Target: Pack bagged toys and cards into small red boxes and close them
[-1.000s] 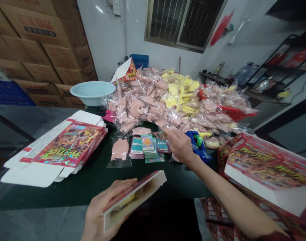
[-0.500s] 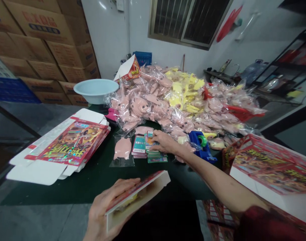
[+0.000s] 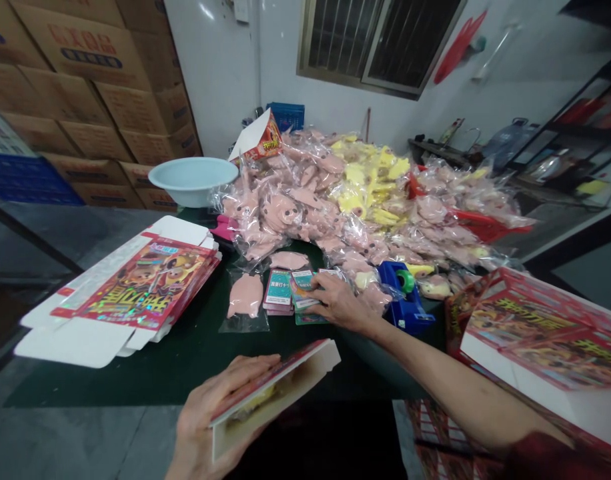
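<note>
My left hand (image 3: 210,413) is wrapped round an open-ended red cardboard box (image 3: 280,383), tilted, with its open side toward me. Something yellow in clear wrap (image 3: 260,400) shows inside it. Over small piles of printed cards (image 3: 301,283), my right hand (image 3: 343,300) has its fingers and thumb closed on the right edge of the colourful cards; how many it grips is hidden. A teal-fronted card stack (image 3: 277,291) lies directly to the left. Beside that is a flat pink pig-like toy (image 3: 245,295) in a clear bag.
Flattened red boxes (image 3: 150,283) lie stacked at left. Bagged pink and yellow toys (image 3: 305,207) are heaped at the back, near a pale blue basin (image 3: 193,180). A blue tape dispenser (image 3: 404,297) and red printed boxes (image 3: 545,333) stand at right on the dark green table (image 3: 135,380).
My right hand has shifted slightly right and toward me over the cards, and more of the colourful upper card shows. My left hand and the box stay nearly still.
</note>
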A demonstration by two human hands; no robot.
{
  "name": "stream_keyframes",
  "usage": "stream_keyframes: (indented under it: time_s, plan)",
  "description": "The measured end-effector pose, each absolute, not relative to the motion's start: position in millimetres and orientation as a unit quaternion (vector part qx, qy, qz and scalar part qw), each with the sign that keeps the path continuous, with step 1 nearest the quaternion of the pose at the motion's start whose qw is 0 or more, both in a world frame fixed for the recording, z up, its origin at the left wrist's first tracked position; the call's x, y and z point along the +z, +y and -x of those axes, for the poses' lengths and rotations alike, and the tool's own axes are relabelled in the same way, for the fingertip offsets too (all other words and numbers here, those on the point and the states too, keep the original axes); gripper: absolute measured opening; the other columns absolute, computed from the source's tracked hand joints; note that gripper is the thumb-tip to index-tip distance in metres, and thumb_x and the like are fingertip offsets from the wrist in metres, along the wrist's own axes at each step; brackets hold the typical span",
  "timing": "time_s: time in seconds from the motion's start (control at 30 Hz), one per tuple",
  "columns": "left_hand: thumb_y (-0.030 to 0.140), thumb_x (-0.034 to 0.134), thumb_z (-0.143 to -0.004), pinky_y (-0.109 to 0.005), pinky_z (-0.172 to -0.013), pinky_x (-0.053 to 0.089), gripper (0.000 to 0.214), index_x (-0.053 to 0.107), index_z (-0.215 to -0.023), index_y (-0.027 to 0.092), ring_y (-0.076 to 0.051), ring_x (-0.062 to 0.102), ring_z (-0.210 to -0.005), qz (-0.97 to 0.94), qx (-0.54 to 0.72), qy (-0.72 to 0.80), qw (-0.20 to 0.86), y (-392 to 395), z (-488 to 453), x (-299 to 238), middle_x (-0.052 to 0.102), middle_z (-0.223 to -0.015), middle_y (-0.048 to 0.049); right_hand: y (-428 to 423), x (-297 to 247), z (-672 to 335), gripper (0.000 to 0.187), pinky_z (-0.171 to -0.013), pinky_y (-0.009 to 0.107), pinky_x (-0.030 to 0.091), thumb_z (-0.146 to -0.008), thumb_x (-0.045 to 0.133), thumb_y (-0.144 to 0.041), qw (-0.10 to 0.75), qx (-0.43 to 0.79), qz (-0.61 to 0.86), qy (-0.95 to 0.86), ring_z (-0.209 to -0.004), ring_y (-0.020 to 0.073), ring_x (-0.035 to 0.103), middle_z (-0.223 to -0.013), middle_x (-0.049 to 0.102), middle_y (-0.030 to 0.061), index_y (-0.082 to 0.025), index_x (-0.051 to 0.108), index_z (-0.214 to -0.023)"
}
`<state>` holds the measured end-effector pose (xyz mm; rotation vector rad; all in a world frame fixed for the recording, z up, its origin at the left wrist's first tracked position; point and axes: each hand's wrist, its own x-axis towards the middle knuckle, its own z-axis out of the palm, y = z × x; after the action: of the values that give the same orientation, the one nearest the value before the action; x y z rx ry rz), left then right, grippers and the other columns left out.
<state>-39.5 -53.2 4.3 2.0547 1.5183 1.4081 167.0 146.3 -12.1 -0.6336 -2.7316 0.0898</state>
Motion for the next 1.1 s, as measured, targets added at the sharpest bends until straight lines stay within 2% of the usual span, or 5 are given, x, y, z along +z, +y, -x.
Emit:
stream_keyframes:
  time_s: [0.4, 0.53, 0.63, 0.9, 1.1]
  plan:
    - [0.025, 0.074, -0.067, -0.026, -0.083, 0.056, 0.037, 0.063, -0.102, 0.028, -0.018, 0.07, -0.084, -0.668, 0.513, 0.521, 0.14, -55, 37, 5, 0.073, -0.097, 0.0012, 141, 18, -170, 0.018, -0.063, 0.029, 0.046, -0.089, 0.042, -0.013, 0.397, 0.006, 0.303, -0.866, -0.069, 0.0157, 0.053, -0.073, 0.054, 0.0042, -0.015, 0.06, -0.084]
    - [0.022, 0.076, -0.063, -0.02, -0.061, 0.058, 0.033, 0.068, -0.095, 0.024, -0.015, 0.07, -0.064, -0.639, 0.512, 0.54, 0.196, -50, 31, 12, 0.074, -0.084, 0.0013, 112, 73, -186, 0.039, -0.057, 0.026, 0.05, -0.078, 0.062, -0.011, 0.574, 0.1, 0.332, -0.741, -0.061, 0.0133, 0.059, -0.071, 0.059, -0.0031, -0.02, 0.047, -0.113]
    - [0.021, 0.077, -0.061, -0.016, -0.051, 0.055, 0.025, 0.071, -0.085, 0.021, -0.013, 0.068, -0.056, -0.62, 0.506, 0.526, 0.288, -39, 18, 18, 0.073, -0.072, 0.0018, 69, 109, -203, 0.037, -0.056, 0.026, 0.053, -0.075, 0.067, -0.01, 0.646, 0.159, 0.297, -0.685, -0.062, 0.0135, 0.063, -0.074, 0.064, -0.0027, -0.024, 0.055, -0.107]
    - [0.022, 0.075, -0.064, -0.027, -0.061, 0.059, 0.033, 0.07, -0.095, 0.015, -0.021, 0.07, -0.069, -0.551, 0.515, 0.437, 0.49, -19, -12, 19, 0.075, -0.083, -0.0063, 34, 102, -208, 0.008, -0.049, 0.024, 0.049, -0.076, 0.068, -0.017, 0.514, 0.066, 0.307, -0.798, -0.052, 0.0113, 0.058, -0.062, 0.064, -0.004, -0.024, 0.064, -0.078]
    - [0.021, 0.075, -0.065, -0.031, -0.063, 0.06, 0.035, 0.07, -0.099, 0.017, -0.023, 0.071, -0.072, -0.532, 0.522, 0.414, 0.522, -18, -13, 16, 0.075, -0.084, -0.007, 45, 95, -202, 0.011, -0.056, 0.024, 0.053, -0.08, 0.064, -0.017, 0.48, 0.021, 0.292, -0.827, -0.062, 0.0132, 0.065, -0.071, 0.069, -0.0028, -0.026, 0.064, -0.086]
